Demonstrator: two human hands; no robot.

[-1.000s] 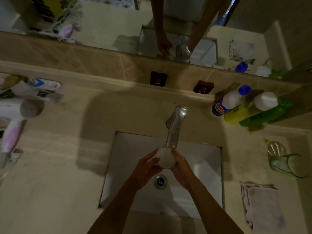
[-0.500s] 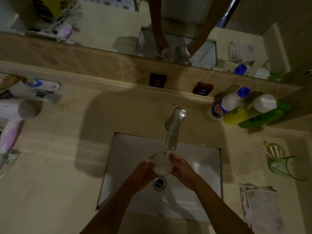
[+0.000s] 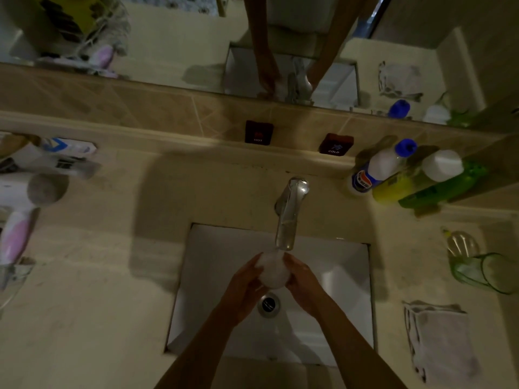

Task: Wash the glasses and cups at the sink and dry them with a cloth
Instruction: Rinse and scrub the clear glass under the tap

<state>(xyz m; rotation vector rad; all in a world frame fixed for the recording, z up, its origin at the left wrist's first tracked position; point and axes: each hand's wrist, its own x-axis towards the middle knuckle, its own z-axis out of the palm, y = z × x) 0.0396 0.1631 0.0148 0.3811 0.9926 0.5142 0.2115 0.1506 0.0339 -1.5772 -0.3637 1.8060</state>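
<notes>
Beige stone desk [image 3: 84, 318] fills most of the view, mirror [image 3: 168, 37] along the back wall above a tiled strip. White rectangular sink [image 3: 337, 276] set into the desk at centre, drain [image 3: 269, 304] near its middle. Grey cloth [image 3: 441, 341] lies folded on the desk right of the sink. Behind it a green glass [image 3: 486, 272] lies on its side, just beside a clear ribbed glass [image 3: 460, 244] — both well apart from the sink. Back right corner: green bottle [image 3: 443, 189], yellow bottle [image 3: 393, 189] and a white bottle with blue cap [image 3: 379, 167], leaning together. Left edge: white and pink hair dryer [image 3: 19, 209], tubes behind it. Chrome tap [image 3: 289, 214] reaches over the sink; two dark buttons marked HOT [image 3: 258, 132] and COLD [image 3: 335, 144] on the ledge behind. Both hands over the sink just under the spout — left hand [image 3: 244, 284] and right hand [image 3: 302, 284] curl around a small cup [image 3: 273, 272] from either side, held above the drain. The cup looks whitish and blurred; cannot tell foam from water.
</notes>
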